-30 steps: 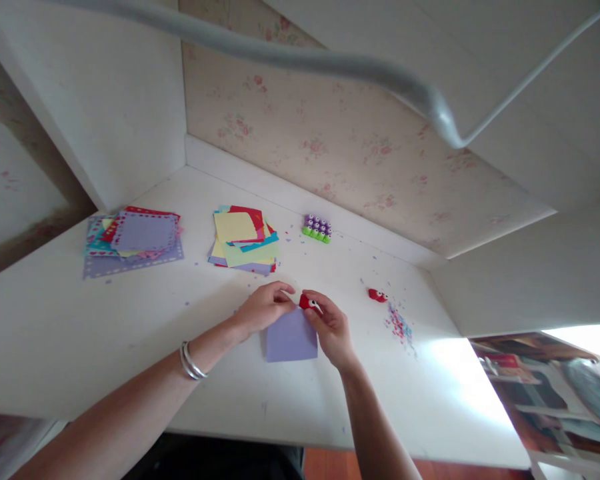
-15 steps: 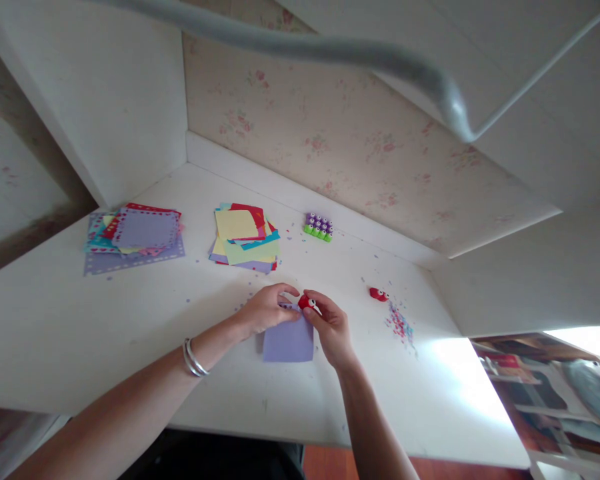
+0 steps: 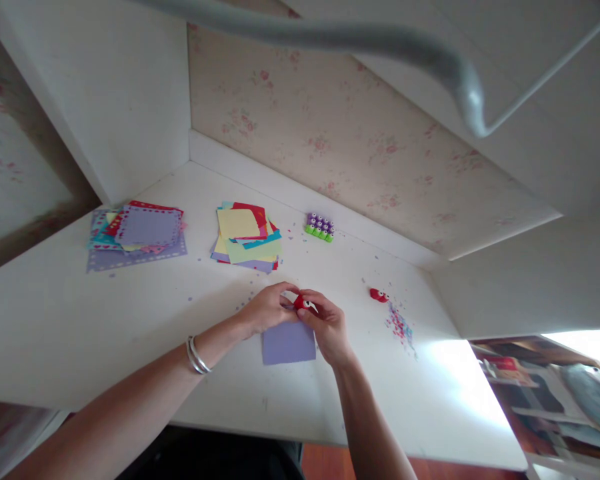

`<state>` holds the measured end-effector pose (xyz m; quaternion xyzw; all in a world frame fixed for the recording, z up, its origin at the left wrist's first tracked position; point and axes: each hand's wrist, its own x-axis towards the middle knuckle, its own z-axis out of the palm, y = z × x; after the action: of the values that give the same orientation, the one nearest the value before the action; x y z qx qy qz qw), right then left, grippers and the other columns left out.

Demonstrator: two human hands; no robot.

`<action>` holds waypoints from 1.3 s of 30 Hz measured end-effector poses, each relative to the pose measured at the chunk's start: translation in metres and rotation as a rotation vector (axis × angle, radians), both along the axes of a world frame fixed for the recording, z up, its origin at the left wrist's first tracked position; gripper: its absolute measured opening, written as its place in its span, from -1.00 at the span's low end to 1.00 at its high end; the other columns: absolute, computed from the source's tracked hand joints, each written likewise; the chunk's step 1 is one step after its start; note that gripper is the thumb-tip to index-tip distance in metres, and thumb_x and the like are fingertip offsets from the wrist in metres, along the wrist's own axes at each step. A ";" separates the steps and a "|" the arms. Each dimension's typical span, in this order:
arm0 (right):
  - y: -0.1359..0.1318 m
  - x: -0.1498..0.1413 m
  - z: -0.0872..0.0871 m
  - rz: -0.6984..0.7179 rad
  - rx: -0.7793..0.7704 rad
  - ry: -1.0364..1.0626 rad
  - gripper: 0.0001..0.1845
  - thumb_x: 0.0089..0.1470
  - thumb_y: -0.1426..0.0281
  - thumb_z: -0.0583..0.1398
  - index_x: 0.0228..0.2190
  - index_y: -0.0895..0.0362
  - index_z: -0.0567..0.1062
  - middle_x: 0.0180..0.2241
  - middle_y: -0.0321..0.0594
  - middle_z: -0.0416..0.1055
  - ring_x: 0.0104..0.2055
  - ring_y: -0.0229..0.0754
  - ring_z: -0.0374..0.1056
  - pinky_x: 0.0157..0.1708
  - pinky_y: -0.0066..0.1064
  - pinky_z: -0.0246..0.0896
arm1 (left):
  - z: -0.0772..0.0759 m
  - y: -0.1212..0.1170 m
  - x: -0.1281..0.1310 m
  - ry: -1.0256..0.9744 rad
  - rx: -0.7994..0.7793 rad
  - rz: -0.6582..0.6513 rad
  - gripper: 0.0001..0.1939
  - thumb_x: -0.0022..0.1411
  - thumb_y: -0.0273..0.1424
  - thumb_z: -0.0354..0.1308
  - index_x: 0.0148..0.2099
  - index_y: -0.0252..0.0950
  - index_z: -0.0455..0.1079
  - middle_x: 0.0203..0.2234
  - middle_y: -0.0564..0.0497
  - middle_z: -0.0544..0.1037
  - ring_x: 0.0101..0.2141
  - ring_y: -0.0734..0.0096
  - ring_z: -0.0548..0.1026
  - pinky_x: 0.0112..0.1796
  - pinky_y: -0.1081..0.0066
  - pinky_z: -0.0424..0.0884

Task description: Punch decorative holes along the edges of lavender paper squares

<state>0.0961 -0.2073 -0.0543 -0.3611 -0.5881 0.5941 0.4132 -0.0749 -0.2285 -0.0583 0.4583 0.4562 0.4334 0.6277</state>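
Pinched at its upper edge by my left hand (image 3: 270,311), a sheet of purple paper (image 3: 289,343) hangs toward me over the desk. My right hand (image 3: 327,323) is closed around a small red paper punch (image 3: 301,303) with a round white eye. The punch sits at the paper's top edge, between the fingertips of both hands, which nearly meet. My fingers hide that edge and the punch's mouth. Another red paper punch (image 3: 379,295) lies to the right, beside a heap of tiny punched paper bits (image 3: 399,323).
Several purple and green paper punches (image 3: 320,227) stand grouped near the back wall. A stack of plain coloured paper (image 3: 247,250) lies left of them. Farther left is a pile of sheets with punched borders (image 3: 147,230). A grey pipe-like bar (image 3: 380,39) crosses above.
The red punch and my right hand have shifted slightly left along the paper's top edge. My left fingers have moved closer to the punch and cover more of the sheet's upper edge.
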 end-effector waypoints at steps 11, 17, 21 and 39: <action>0.002 0.005 0.000 0.063 -0.003 -0.019 -0.76 -0.15 0.48 0.41 -0.36 -0.01 0.64 -0.15 -0.22 0.48 -0.02 -0.09 0.37 0.01 -0.18 0.33 | -0.006 0.001 0.003 -0.061 0.025 -0.083 -0.37 -0.05 -0.40 0.33 0.09 -0.31 0.26 -0.42 0.01 0.57 -0.37 0.29 0.54 -0.36 0.42 0.36; 0.002 0.002 0.000 -0.026 -0.064 0.003 -0.73 -0.18 0.47 0.43 -0.34 -0.01 0.63 -0.18 -0.27 0.48 -0.08 -0.14 0.38 -0.11 -0.30 0.35 | -0.004 0.002 0.001 -0.011 0.024 -0.103 -0.44 -0.04 -0.39 0.34 0.06 -0.27 0.34 -0.44 0.06 0.55 -0.39 0.35 0.50 -0.38 0.46 0.32; 0.005 0.007 0.007 -0.026 -0.175 -0.040 -0.76 -0.12 0.41 0.41 -0.31 0.02 0.61 -0.26 -0.28 0.52 -0.25 -0.22 0.40 -0.22 -0.38 0.31 | 0.007 0.002 -0.008 0.034 -0.013 -0.107 -0.45 -0.06 -0.37 0.36 0.03 -0.25 0.40 -0.35 0.00 0.57 -0.28 0.28 0.52 -0.30 0.41 0.36; 0.004 0.031 -0.005 -0.184 -0.229 0.152 -0.76 -0.09 0.38 0.40 -0.29 0.02 0.59 -0.26 -0.32 0.51 -0.19 -0.26 0.39 -0.11 -0.41 0.28 | 0.016 0.013 -0.020 -0.637 -0.282 0.213 -0.67 0.18 -0.24 0.24 -0.06 -0.28 0.40 -0.21 -0.07 0.56 -0.32 0.39 0.53 -0.30 0.44 0.47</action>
<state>0.1273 -0.2035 -0.0593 -0.4122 -0.4481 0.6424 0.4655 -0.0946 -0.2153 -0.0423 0.1592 0.3380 0.5502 0.7468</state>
